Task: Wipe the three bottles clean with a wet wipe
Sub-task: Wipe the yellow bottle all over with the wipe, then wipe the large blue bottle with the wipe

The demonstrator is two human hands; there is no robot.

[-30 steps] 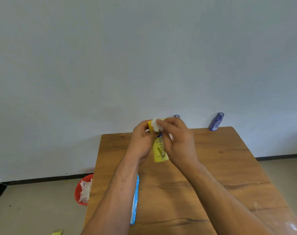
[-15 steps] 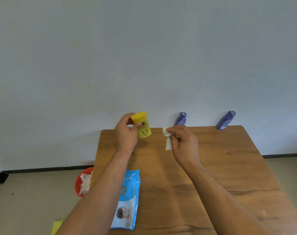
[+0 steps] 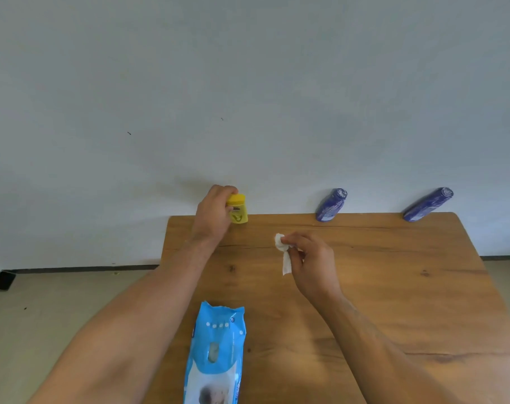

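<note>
Head view, change: A second ago both hands worked the crumpled white wet wipe [image 3: 284,255] over the cap of the small yellow plastic bottle [image 3: 238,212] above the middle of the brown wooden tabletop [image 3: 393,287]. Now the hands are well apart and the bottle is upright at the far edge, near the wall.
Left hand: the left hand [image 3: 214,214] grips the yellow bottle from its left side, fingers [image 3: 223,190] curled round cap and body. Whether the base rests fully on the wood I cannot tell.
Right hand: the right hand [image 3: 313,258] hangs over the tabletop's middle, its fingers pinched together on the wipe, with a tail of it dangling.
Meaning for the task: the yellow bottle looks finished and is being put down, so by my judgement one of three is done.
Remaining bottles: the nearer dark blue bottle [image 3: 331,205] and the farther dark blue bottle [image 3: 427,205] are on the same far edge to the right, well apart, and neither hand touches them.
Around: a light blue plastic pack of wet wipes [image 3: 217,354] lies at the near edge between the forearms.
In the way: nothing lies between the right hand and the nearer blue bottle. The left hand must let go first, and the wadded wipe may need opening out.
</note>
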